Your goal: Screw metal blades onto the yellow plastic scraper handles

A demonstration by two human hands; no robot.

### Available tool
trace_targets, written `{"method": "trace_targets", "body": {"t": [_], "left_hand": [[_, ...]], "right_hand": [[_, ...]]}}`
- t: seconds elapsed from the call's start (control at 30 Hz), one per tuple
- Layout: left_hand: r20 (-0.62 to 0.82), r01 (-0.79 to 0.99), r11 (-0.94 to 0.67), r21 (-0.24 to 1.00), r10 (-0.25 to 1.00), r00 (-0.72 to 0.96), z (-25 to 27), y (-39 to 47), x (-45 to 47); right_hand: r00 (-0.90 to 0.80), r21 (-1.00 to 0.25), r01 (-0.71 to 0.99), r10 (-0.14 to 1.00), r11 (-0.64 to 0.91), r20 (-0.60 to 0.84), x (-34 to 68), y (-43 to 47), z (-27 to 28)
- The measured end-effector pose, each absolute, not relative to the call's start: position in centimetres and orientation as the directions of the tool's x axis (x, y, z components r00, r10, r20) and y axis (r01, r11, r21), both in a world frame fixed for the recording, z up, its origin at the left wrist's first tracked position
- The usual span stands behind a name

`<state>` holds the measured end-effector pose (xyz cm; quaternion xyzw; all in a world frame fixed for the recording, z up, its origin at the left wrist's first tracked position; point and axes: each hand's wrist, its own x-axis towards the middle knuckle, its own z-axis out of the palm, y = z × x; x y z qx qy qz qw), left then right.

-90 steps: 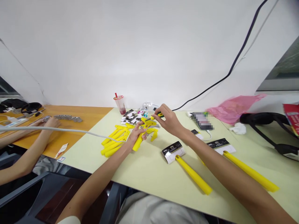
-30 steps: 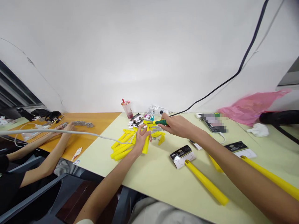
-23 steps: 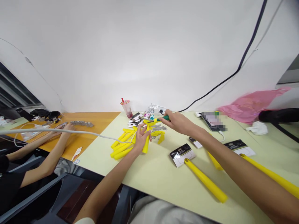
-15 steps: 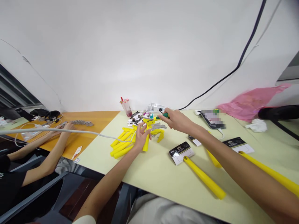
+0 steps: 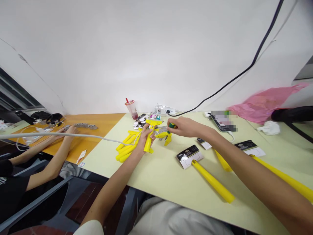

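Note:
My left hand point(image 5: 142, 139) is closed around a yellow T-shaped scraper point(image 5: 153, 123), its wide head up and its handle pointing down toward me. Just to the right, my right hand point(image 5: 183, 126) grips a screwdriver point(image 5: 172, 125) with a green and yellow handle; its thin shaft points left toward the scraper head, and I cannot tell whether the tip touches. Beneath and left of my left hand lies a pile of yellow handles point(image 5: 125, 152). Loose yellow head pieces point(image 5: 168, 139) and thin grey metal strips point(image 5: 161, 128) lie between the hands.
Black-and-white cards point(image 5: 188, 156) and long yellow handles point(image 5: 212, 181) lie on the right. Behind stand a drink cup point(image 5: 132, 109) and a power strip point(image 5: 168, 110). A phone point(image 5: 220, 120) sits beyond my right arm. A white cable point(image 5: 73, 134) crosses the left, where another person's hands point(image 5: 69, 130) work.
My left hand has turned and lifted the yellow scraper, so its head now shows plainly. My right hand has tilted the screwdriver and drawn it slightly away from the head.

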<state>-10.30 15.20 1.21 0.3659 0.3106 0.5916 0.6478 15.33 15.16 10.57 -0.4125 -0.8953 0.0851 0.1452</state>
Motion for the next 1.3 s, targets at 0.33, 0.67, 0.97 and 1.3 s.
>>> {"method": "trace_targets", "body": {"t": [0.33, 0.67, 0.97, 1.3], "left_hand": [[0.030, -0.548, 0.069, 0.833, 0.985, 0.170, 1.5, 14.9, -10.6], [0.035, -0.636, 0.118, 0.763, 0.974, 0.223, 1.8, 14.6, -10.7], [0.018, -0.639, 0.132, 0.758, 0.975, 0.223, 1.6, 14.7, -10.6], [0.016, -0.628, 0.130, 0.767, 0.975, 0.222, 1.5, 15.0, -10.7]], "right_hand": [[-0.611, -0.249, 0.737, 0.777, 0.628, 0.151, 15.0, 16.3, 9.0], [-0.610, -0.268, 0.746, 0.787, 0.610, 0.094, 14.7, 16.3, 8.8], [-0.618, -0.262, 0.742, 0.781, 0.617, 0.090, 14.5, 16.4, 8.5], [-0.598, -0.259, 0.737, 0.781, 0.625, 0.182, 15.2, 16.4, 9.3]]}}
